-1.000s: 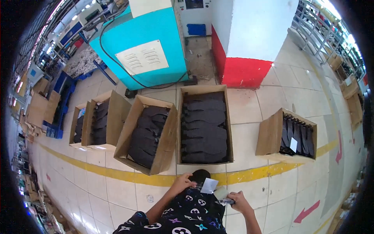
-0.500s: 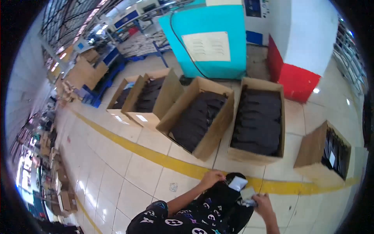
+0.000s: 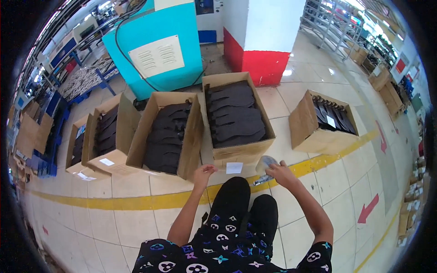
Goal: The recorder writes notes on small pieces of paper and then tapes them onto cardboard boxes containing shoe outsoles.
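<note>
My right hand (image 3: 281, 174) is closed around a tape dispenser (image 3: 264, 169) with a round, see-through roll and a metallic edge. My left hand (image 3: 204, 173) is in a pinch, thumb and fingers together; whatever lies between the fingertips is too small to make out. Between the hands, a white paper label (image 3: 234, 168) shows against the lower near wall of a cardboard box (image 3: 241, 154). Whether the label is fixed there I cannot tell. Dark, flat, sole-shaped pieces (image 3: 236, 116) lie in overlapping rows inside that box.
Left of it stand more open boxes, one tilted-looking carton (image 3: 193, 136) closest. A smaller box (image 3: 302, 125) of dark pieces stands to the right. Behind are a turquoise machine (image 3: 191, 50) and a red-and-white pillar (image 3: 266, 63). A yellow floor line (image 3: 136, 203) runs past my knees.
My view has swung right and my hands have moved apart. The white label, earlier by my left hand over my dark trousers, now shows against the box. The dispenser stays in my right hand.
</note>
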Motion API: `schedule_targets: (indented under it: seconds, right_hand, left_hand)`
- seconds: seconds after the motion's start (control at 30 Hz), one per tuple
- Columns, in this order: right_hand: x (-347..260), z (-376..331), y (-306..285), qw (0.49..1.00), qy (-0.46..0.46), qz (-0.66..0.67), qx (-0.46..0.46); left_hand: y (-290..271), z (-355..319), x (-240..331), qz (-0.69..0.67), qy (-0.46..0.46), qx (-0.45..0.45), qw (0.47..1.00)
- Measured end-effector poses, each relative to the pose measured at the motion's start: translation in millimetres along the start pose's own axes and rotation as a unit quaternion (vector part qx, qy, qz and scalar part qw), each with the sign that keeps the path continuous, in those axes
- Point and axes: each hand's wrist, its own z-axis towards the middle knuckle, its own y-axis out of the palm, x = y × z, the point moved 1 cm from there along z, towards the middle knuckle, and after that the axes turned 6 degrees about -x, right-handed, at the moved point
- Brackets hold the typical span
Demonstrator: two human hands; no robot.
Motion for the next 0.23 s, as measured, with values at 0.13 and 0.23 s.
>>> schedule_targets:
  seconds: [0.13,0.23]
  right_hand:
    - [28,0,4,0.999,0.023,0.003,0.044]
    - [39,7,7,0.997,0.052,0.003,0.052]
  left_hand:
    - [17,13,4,0.037,0.070,-0.050,0.996]
    - [30,20,4,0.069,0.028,0.029,0.997]
